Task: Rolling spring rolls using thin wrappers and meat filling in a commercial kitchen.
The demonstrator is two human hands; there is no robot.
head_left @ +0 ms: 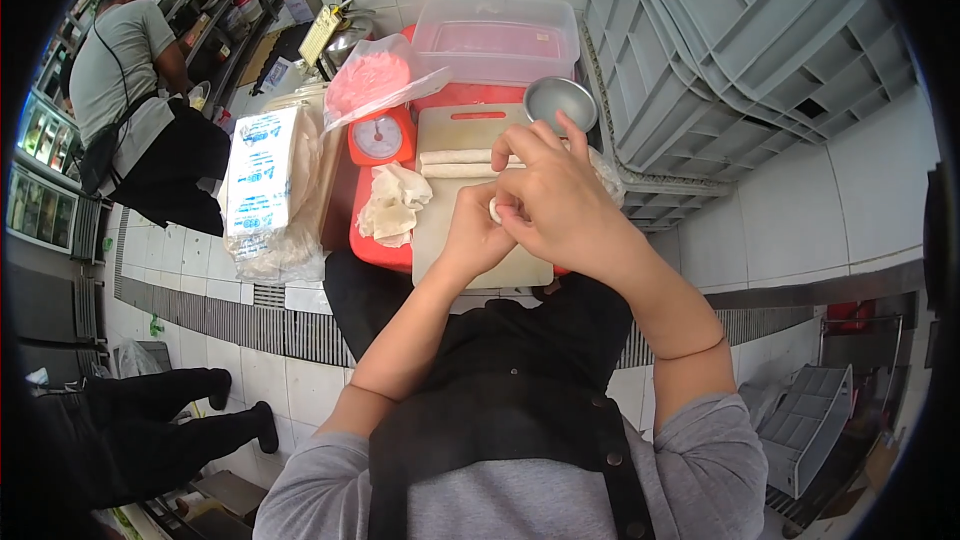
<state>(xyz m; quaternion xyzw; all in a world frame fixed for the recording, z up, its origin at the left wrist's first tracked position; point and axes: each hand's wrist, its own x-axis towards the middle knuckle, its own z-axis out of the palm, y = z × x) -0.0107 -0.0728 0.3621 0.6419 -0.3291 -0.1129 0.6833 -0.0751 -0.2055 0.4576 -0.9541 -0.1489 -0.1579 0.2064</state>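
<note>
Over a pale cutting board (430,260), my left hand (478,230) and my right hand (560,195) meet at the fingertips. Both are closed around the end of a small white roll (495,210); most of it is hidden by the fingers. My right index and middle fingers are raised and bent above the pinch. Behind the hands, long thin white rolls (458,164) lie side by side across the board, their right ends covered by my right hand. Left of the board sits a crumpled heap of thin white wrapper sheets (393,205).
An orange dial scale (380,135) carries a plastic bag of pink filling (372,82). Behind stand a clear plastic box (495,35) and a metal bowl (560,105). Wrapped packages (262,175) are stacked left; grey crates (690,70) rise right. A person (135,90) stands far left.
</note>
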